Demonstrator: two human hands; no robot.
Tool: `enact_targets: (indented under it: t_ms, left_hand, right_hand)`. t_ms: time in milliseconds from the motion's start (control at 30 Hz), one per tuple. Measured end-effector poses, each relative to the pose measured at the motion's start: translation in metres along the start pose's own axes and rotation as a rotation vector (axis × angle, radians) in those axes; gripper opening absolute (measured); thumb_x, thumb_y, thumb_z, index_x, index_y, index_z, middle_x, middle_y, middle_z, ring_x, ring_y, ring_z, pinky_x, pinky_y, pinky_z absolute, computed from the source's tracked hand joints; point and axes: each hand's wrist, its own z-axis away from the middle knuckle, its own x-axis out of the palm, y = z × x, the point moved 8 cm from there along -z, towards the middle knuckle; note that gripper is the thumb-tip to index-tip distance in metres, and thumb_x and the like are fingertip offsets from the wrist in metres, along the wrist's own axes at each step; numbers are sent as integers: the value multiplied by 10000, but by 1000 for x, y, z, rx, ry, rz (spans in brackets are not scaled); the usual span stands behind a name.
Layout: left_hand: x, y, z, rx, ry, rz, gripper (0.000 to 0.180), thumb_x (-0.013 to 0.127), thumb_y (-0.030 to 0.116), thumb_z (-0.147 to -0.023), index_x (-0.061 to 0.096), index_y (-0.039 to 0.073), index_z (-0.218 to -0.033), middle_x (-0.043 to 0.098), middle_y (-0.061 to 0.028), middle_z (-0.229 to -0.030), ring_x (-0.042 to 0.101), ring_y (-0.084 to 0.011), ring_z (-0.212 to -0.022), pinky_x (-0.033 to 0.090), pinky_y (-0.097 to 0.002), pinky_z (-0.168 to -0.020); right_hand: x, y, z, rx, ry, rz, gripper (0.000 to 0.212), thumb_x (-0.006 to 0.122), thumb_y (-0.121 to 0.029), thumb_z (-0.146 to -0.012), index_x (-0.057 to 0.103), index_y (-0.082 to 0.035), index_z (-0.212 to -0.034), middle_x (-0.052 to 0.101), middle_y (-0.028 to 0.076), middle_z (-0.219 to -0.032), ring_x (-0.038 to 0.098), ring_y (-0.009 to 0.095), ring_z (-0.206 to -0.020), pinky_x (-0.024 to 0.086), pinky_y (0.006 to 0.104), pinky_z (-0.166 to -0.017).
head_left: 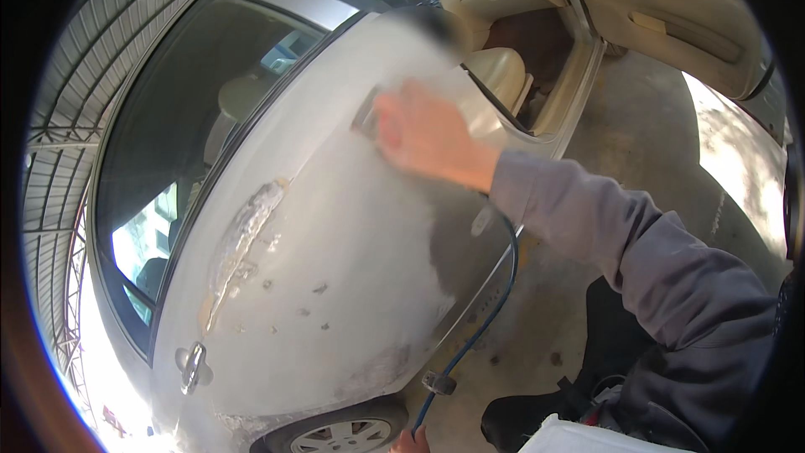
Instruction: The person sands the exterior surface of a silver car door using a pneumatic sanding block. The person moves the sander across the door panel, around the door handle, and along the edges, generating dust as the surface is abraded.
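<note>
A silvery white car door (335,226) fills the middle of the view, with grey sanded areas and a rough filler patch (251,226). My right hand (428,134), blurred by motion, is closed on a flat-edged grey sanding tool (366,113) against the door's upper part. My fingers and the blur hide most of the tool. From beneath my right wrist a dark blue hose (501,285) curves down along the door's lower edge. At the bottom edge, my left hand (409,442), mostly cut off, has its fingers around this hose.
The chrome door handle (194,367) and a wheel (344,436) are toward the lower left. Beyond the panel, an open front door (679,8) and a beige seat (496,75) show. A dark fitting (438,382) sits on the hose above the concrete floor (629,126).
</note>
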Motion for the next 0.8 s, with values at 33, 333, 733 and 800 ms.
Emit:
enact_targets:
  t_ms: [33,333,733,800]
  left_hand:
    - [2,3,3,20,23,-17,506,573,625,-1049,745,179,-1215,784,-162,-1094,757,-411,-924,574,-536,-793]
    - [-19,14,-18,-86,-67,114,538,566,651,-1042,732,196,-1276,786,-146,-1133,761,-402,-931,576,-530,-796]
    - [-18,7,-9,-198,-373,35,594,499,703,-1047,722,224,-1319,782,-144,-1169,752,-356,-1017,562,-551,-862]
    - [-4,-12,-10,-266,-359,38,570,492,689,-1057,723,227,-1299,780,-157,-1159,750,-353,-1027,558,-552,-866]
  right_hand:
    - [-1,-7,4,-28,-33,-34,217,702,-239,-936,608,-180,-1122,608,203,-1102,688,430,-862,581,511,-699]
    - [-53,96,-61,172,92,57,296,791,-253,-869,626,-181,-1104,618,168,-1092,688,412,-903,573,505,-795]
    - [-47,120,-23,170,107,-5,400,830,-303,-849,612,-193,-1165,610,161,-1062,675,424,-963,566,508,-853]
    - [-50,107,-62,153,120,11,361,833,-293,-847,612,-182,-1110,615,126,-989,657,391,-968,553,482,-841]
